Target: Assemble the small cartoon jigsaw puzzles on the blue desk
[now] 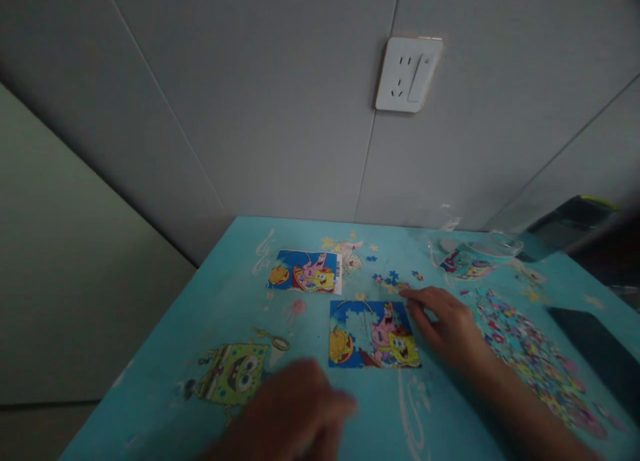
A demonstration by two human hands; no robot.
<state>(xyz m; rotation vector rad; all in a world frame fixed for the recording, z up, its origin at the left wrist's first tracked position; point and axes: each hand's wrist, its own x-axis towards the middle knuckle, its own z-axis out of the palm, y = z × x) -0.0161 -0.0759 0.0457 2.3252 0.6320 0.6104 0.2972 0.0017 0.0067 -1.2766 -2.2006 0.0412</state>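
A partly assembled cartoon jigsaw puzzle [400, 349] lies on the turquoise table, with a gap in its upper middle where the tabletop shows through. My right hand [447, 318] is at the puzzle's upper right, thumb and index fingertip close together in a pinch. Its fingertips are beside a small cluster of loose puzzle pieces [393, 278]; whatever they grip is too small to make out. Behind and left of the puzzle lies a matching picture card [315, 272] with a barcode strip. My left hand [295, 408] hovers in front, smeared by motion, so its fingers cannot be read.
A large pile of mixed puzzle pieces [530, 348] spreads beyond my right forearm, alongside a dark flat panel [595, 348]. Clear plastic packaging with a printed label [467, 264] stands at the back right. The table [200, 314] meets a grey wall holding a socket [407, 74].
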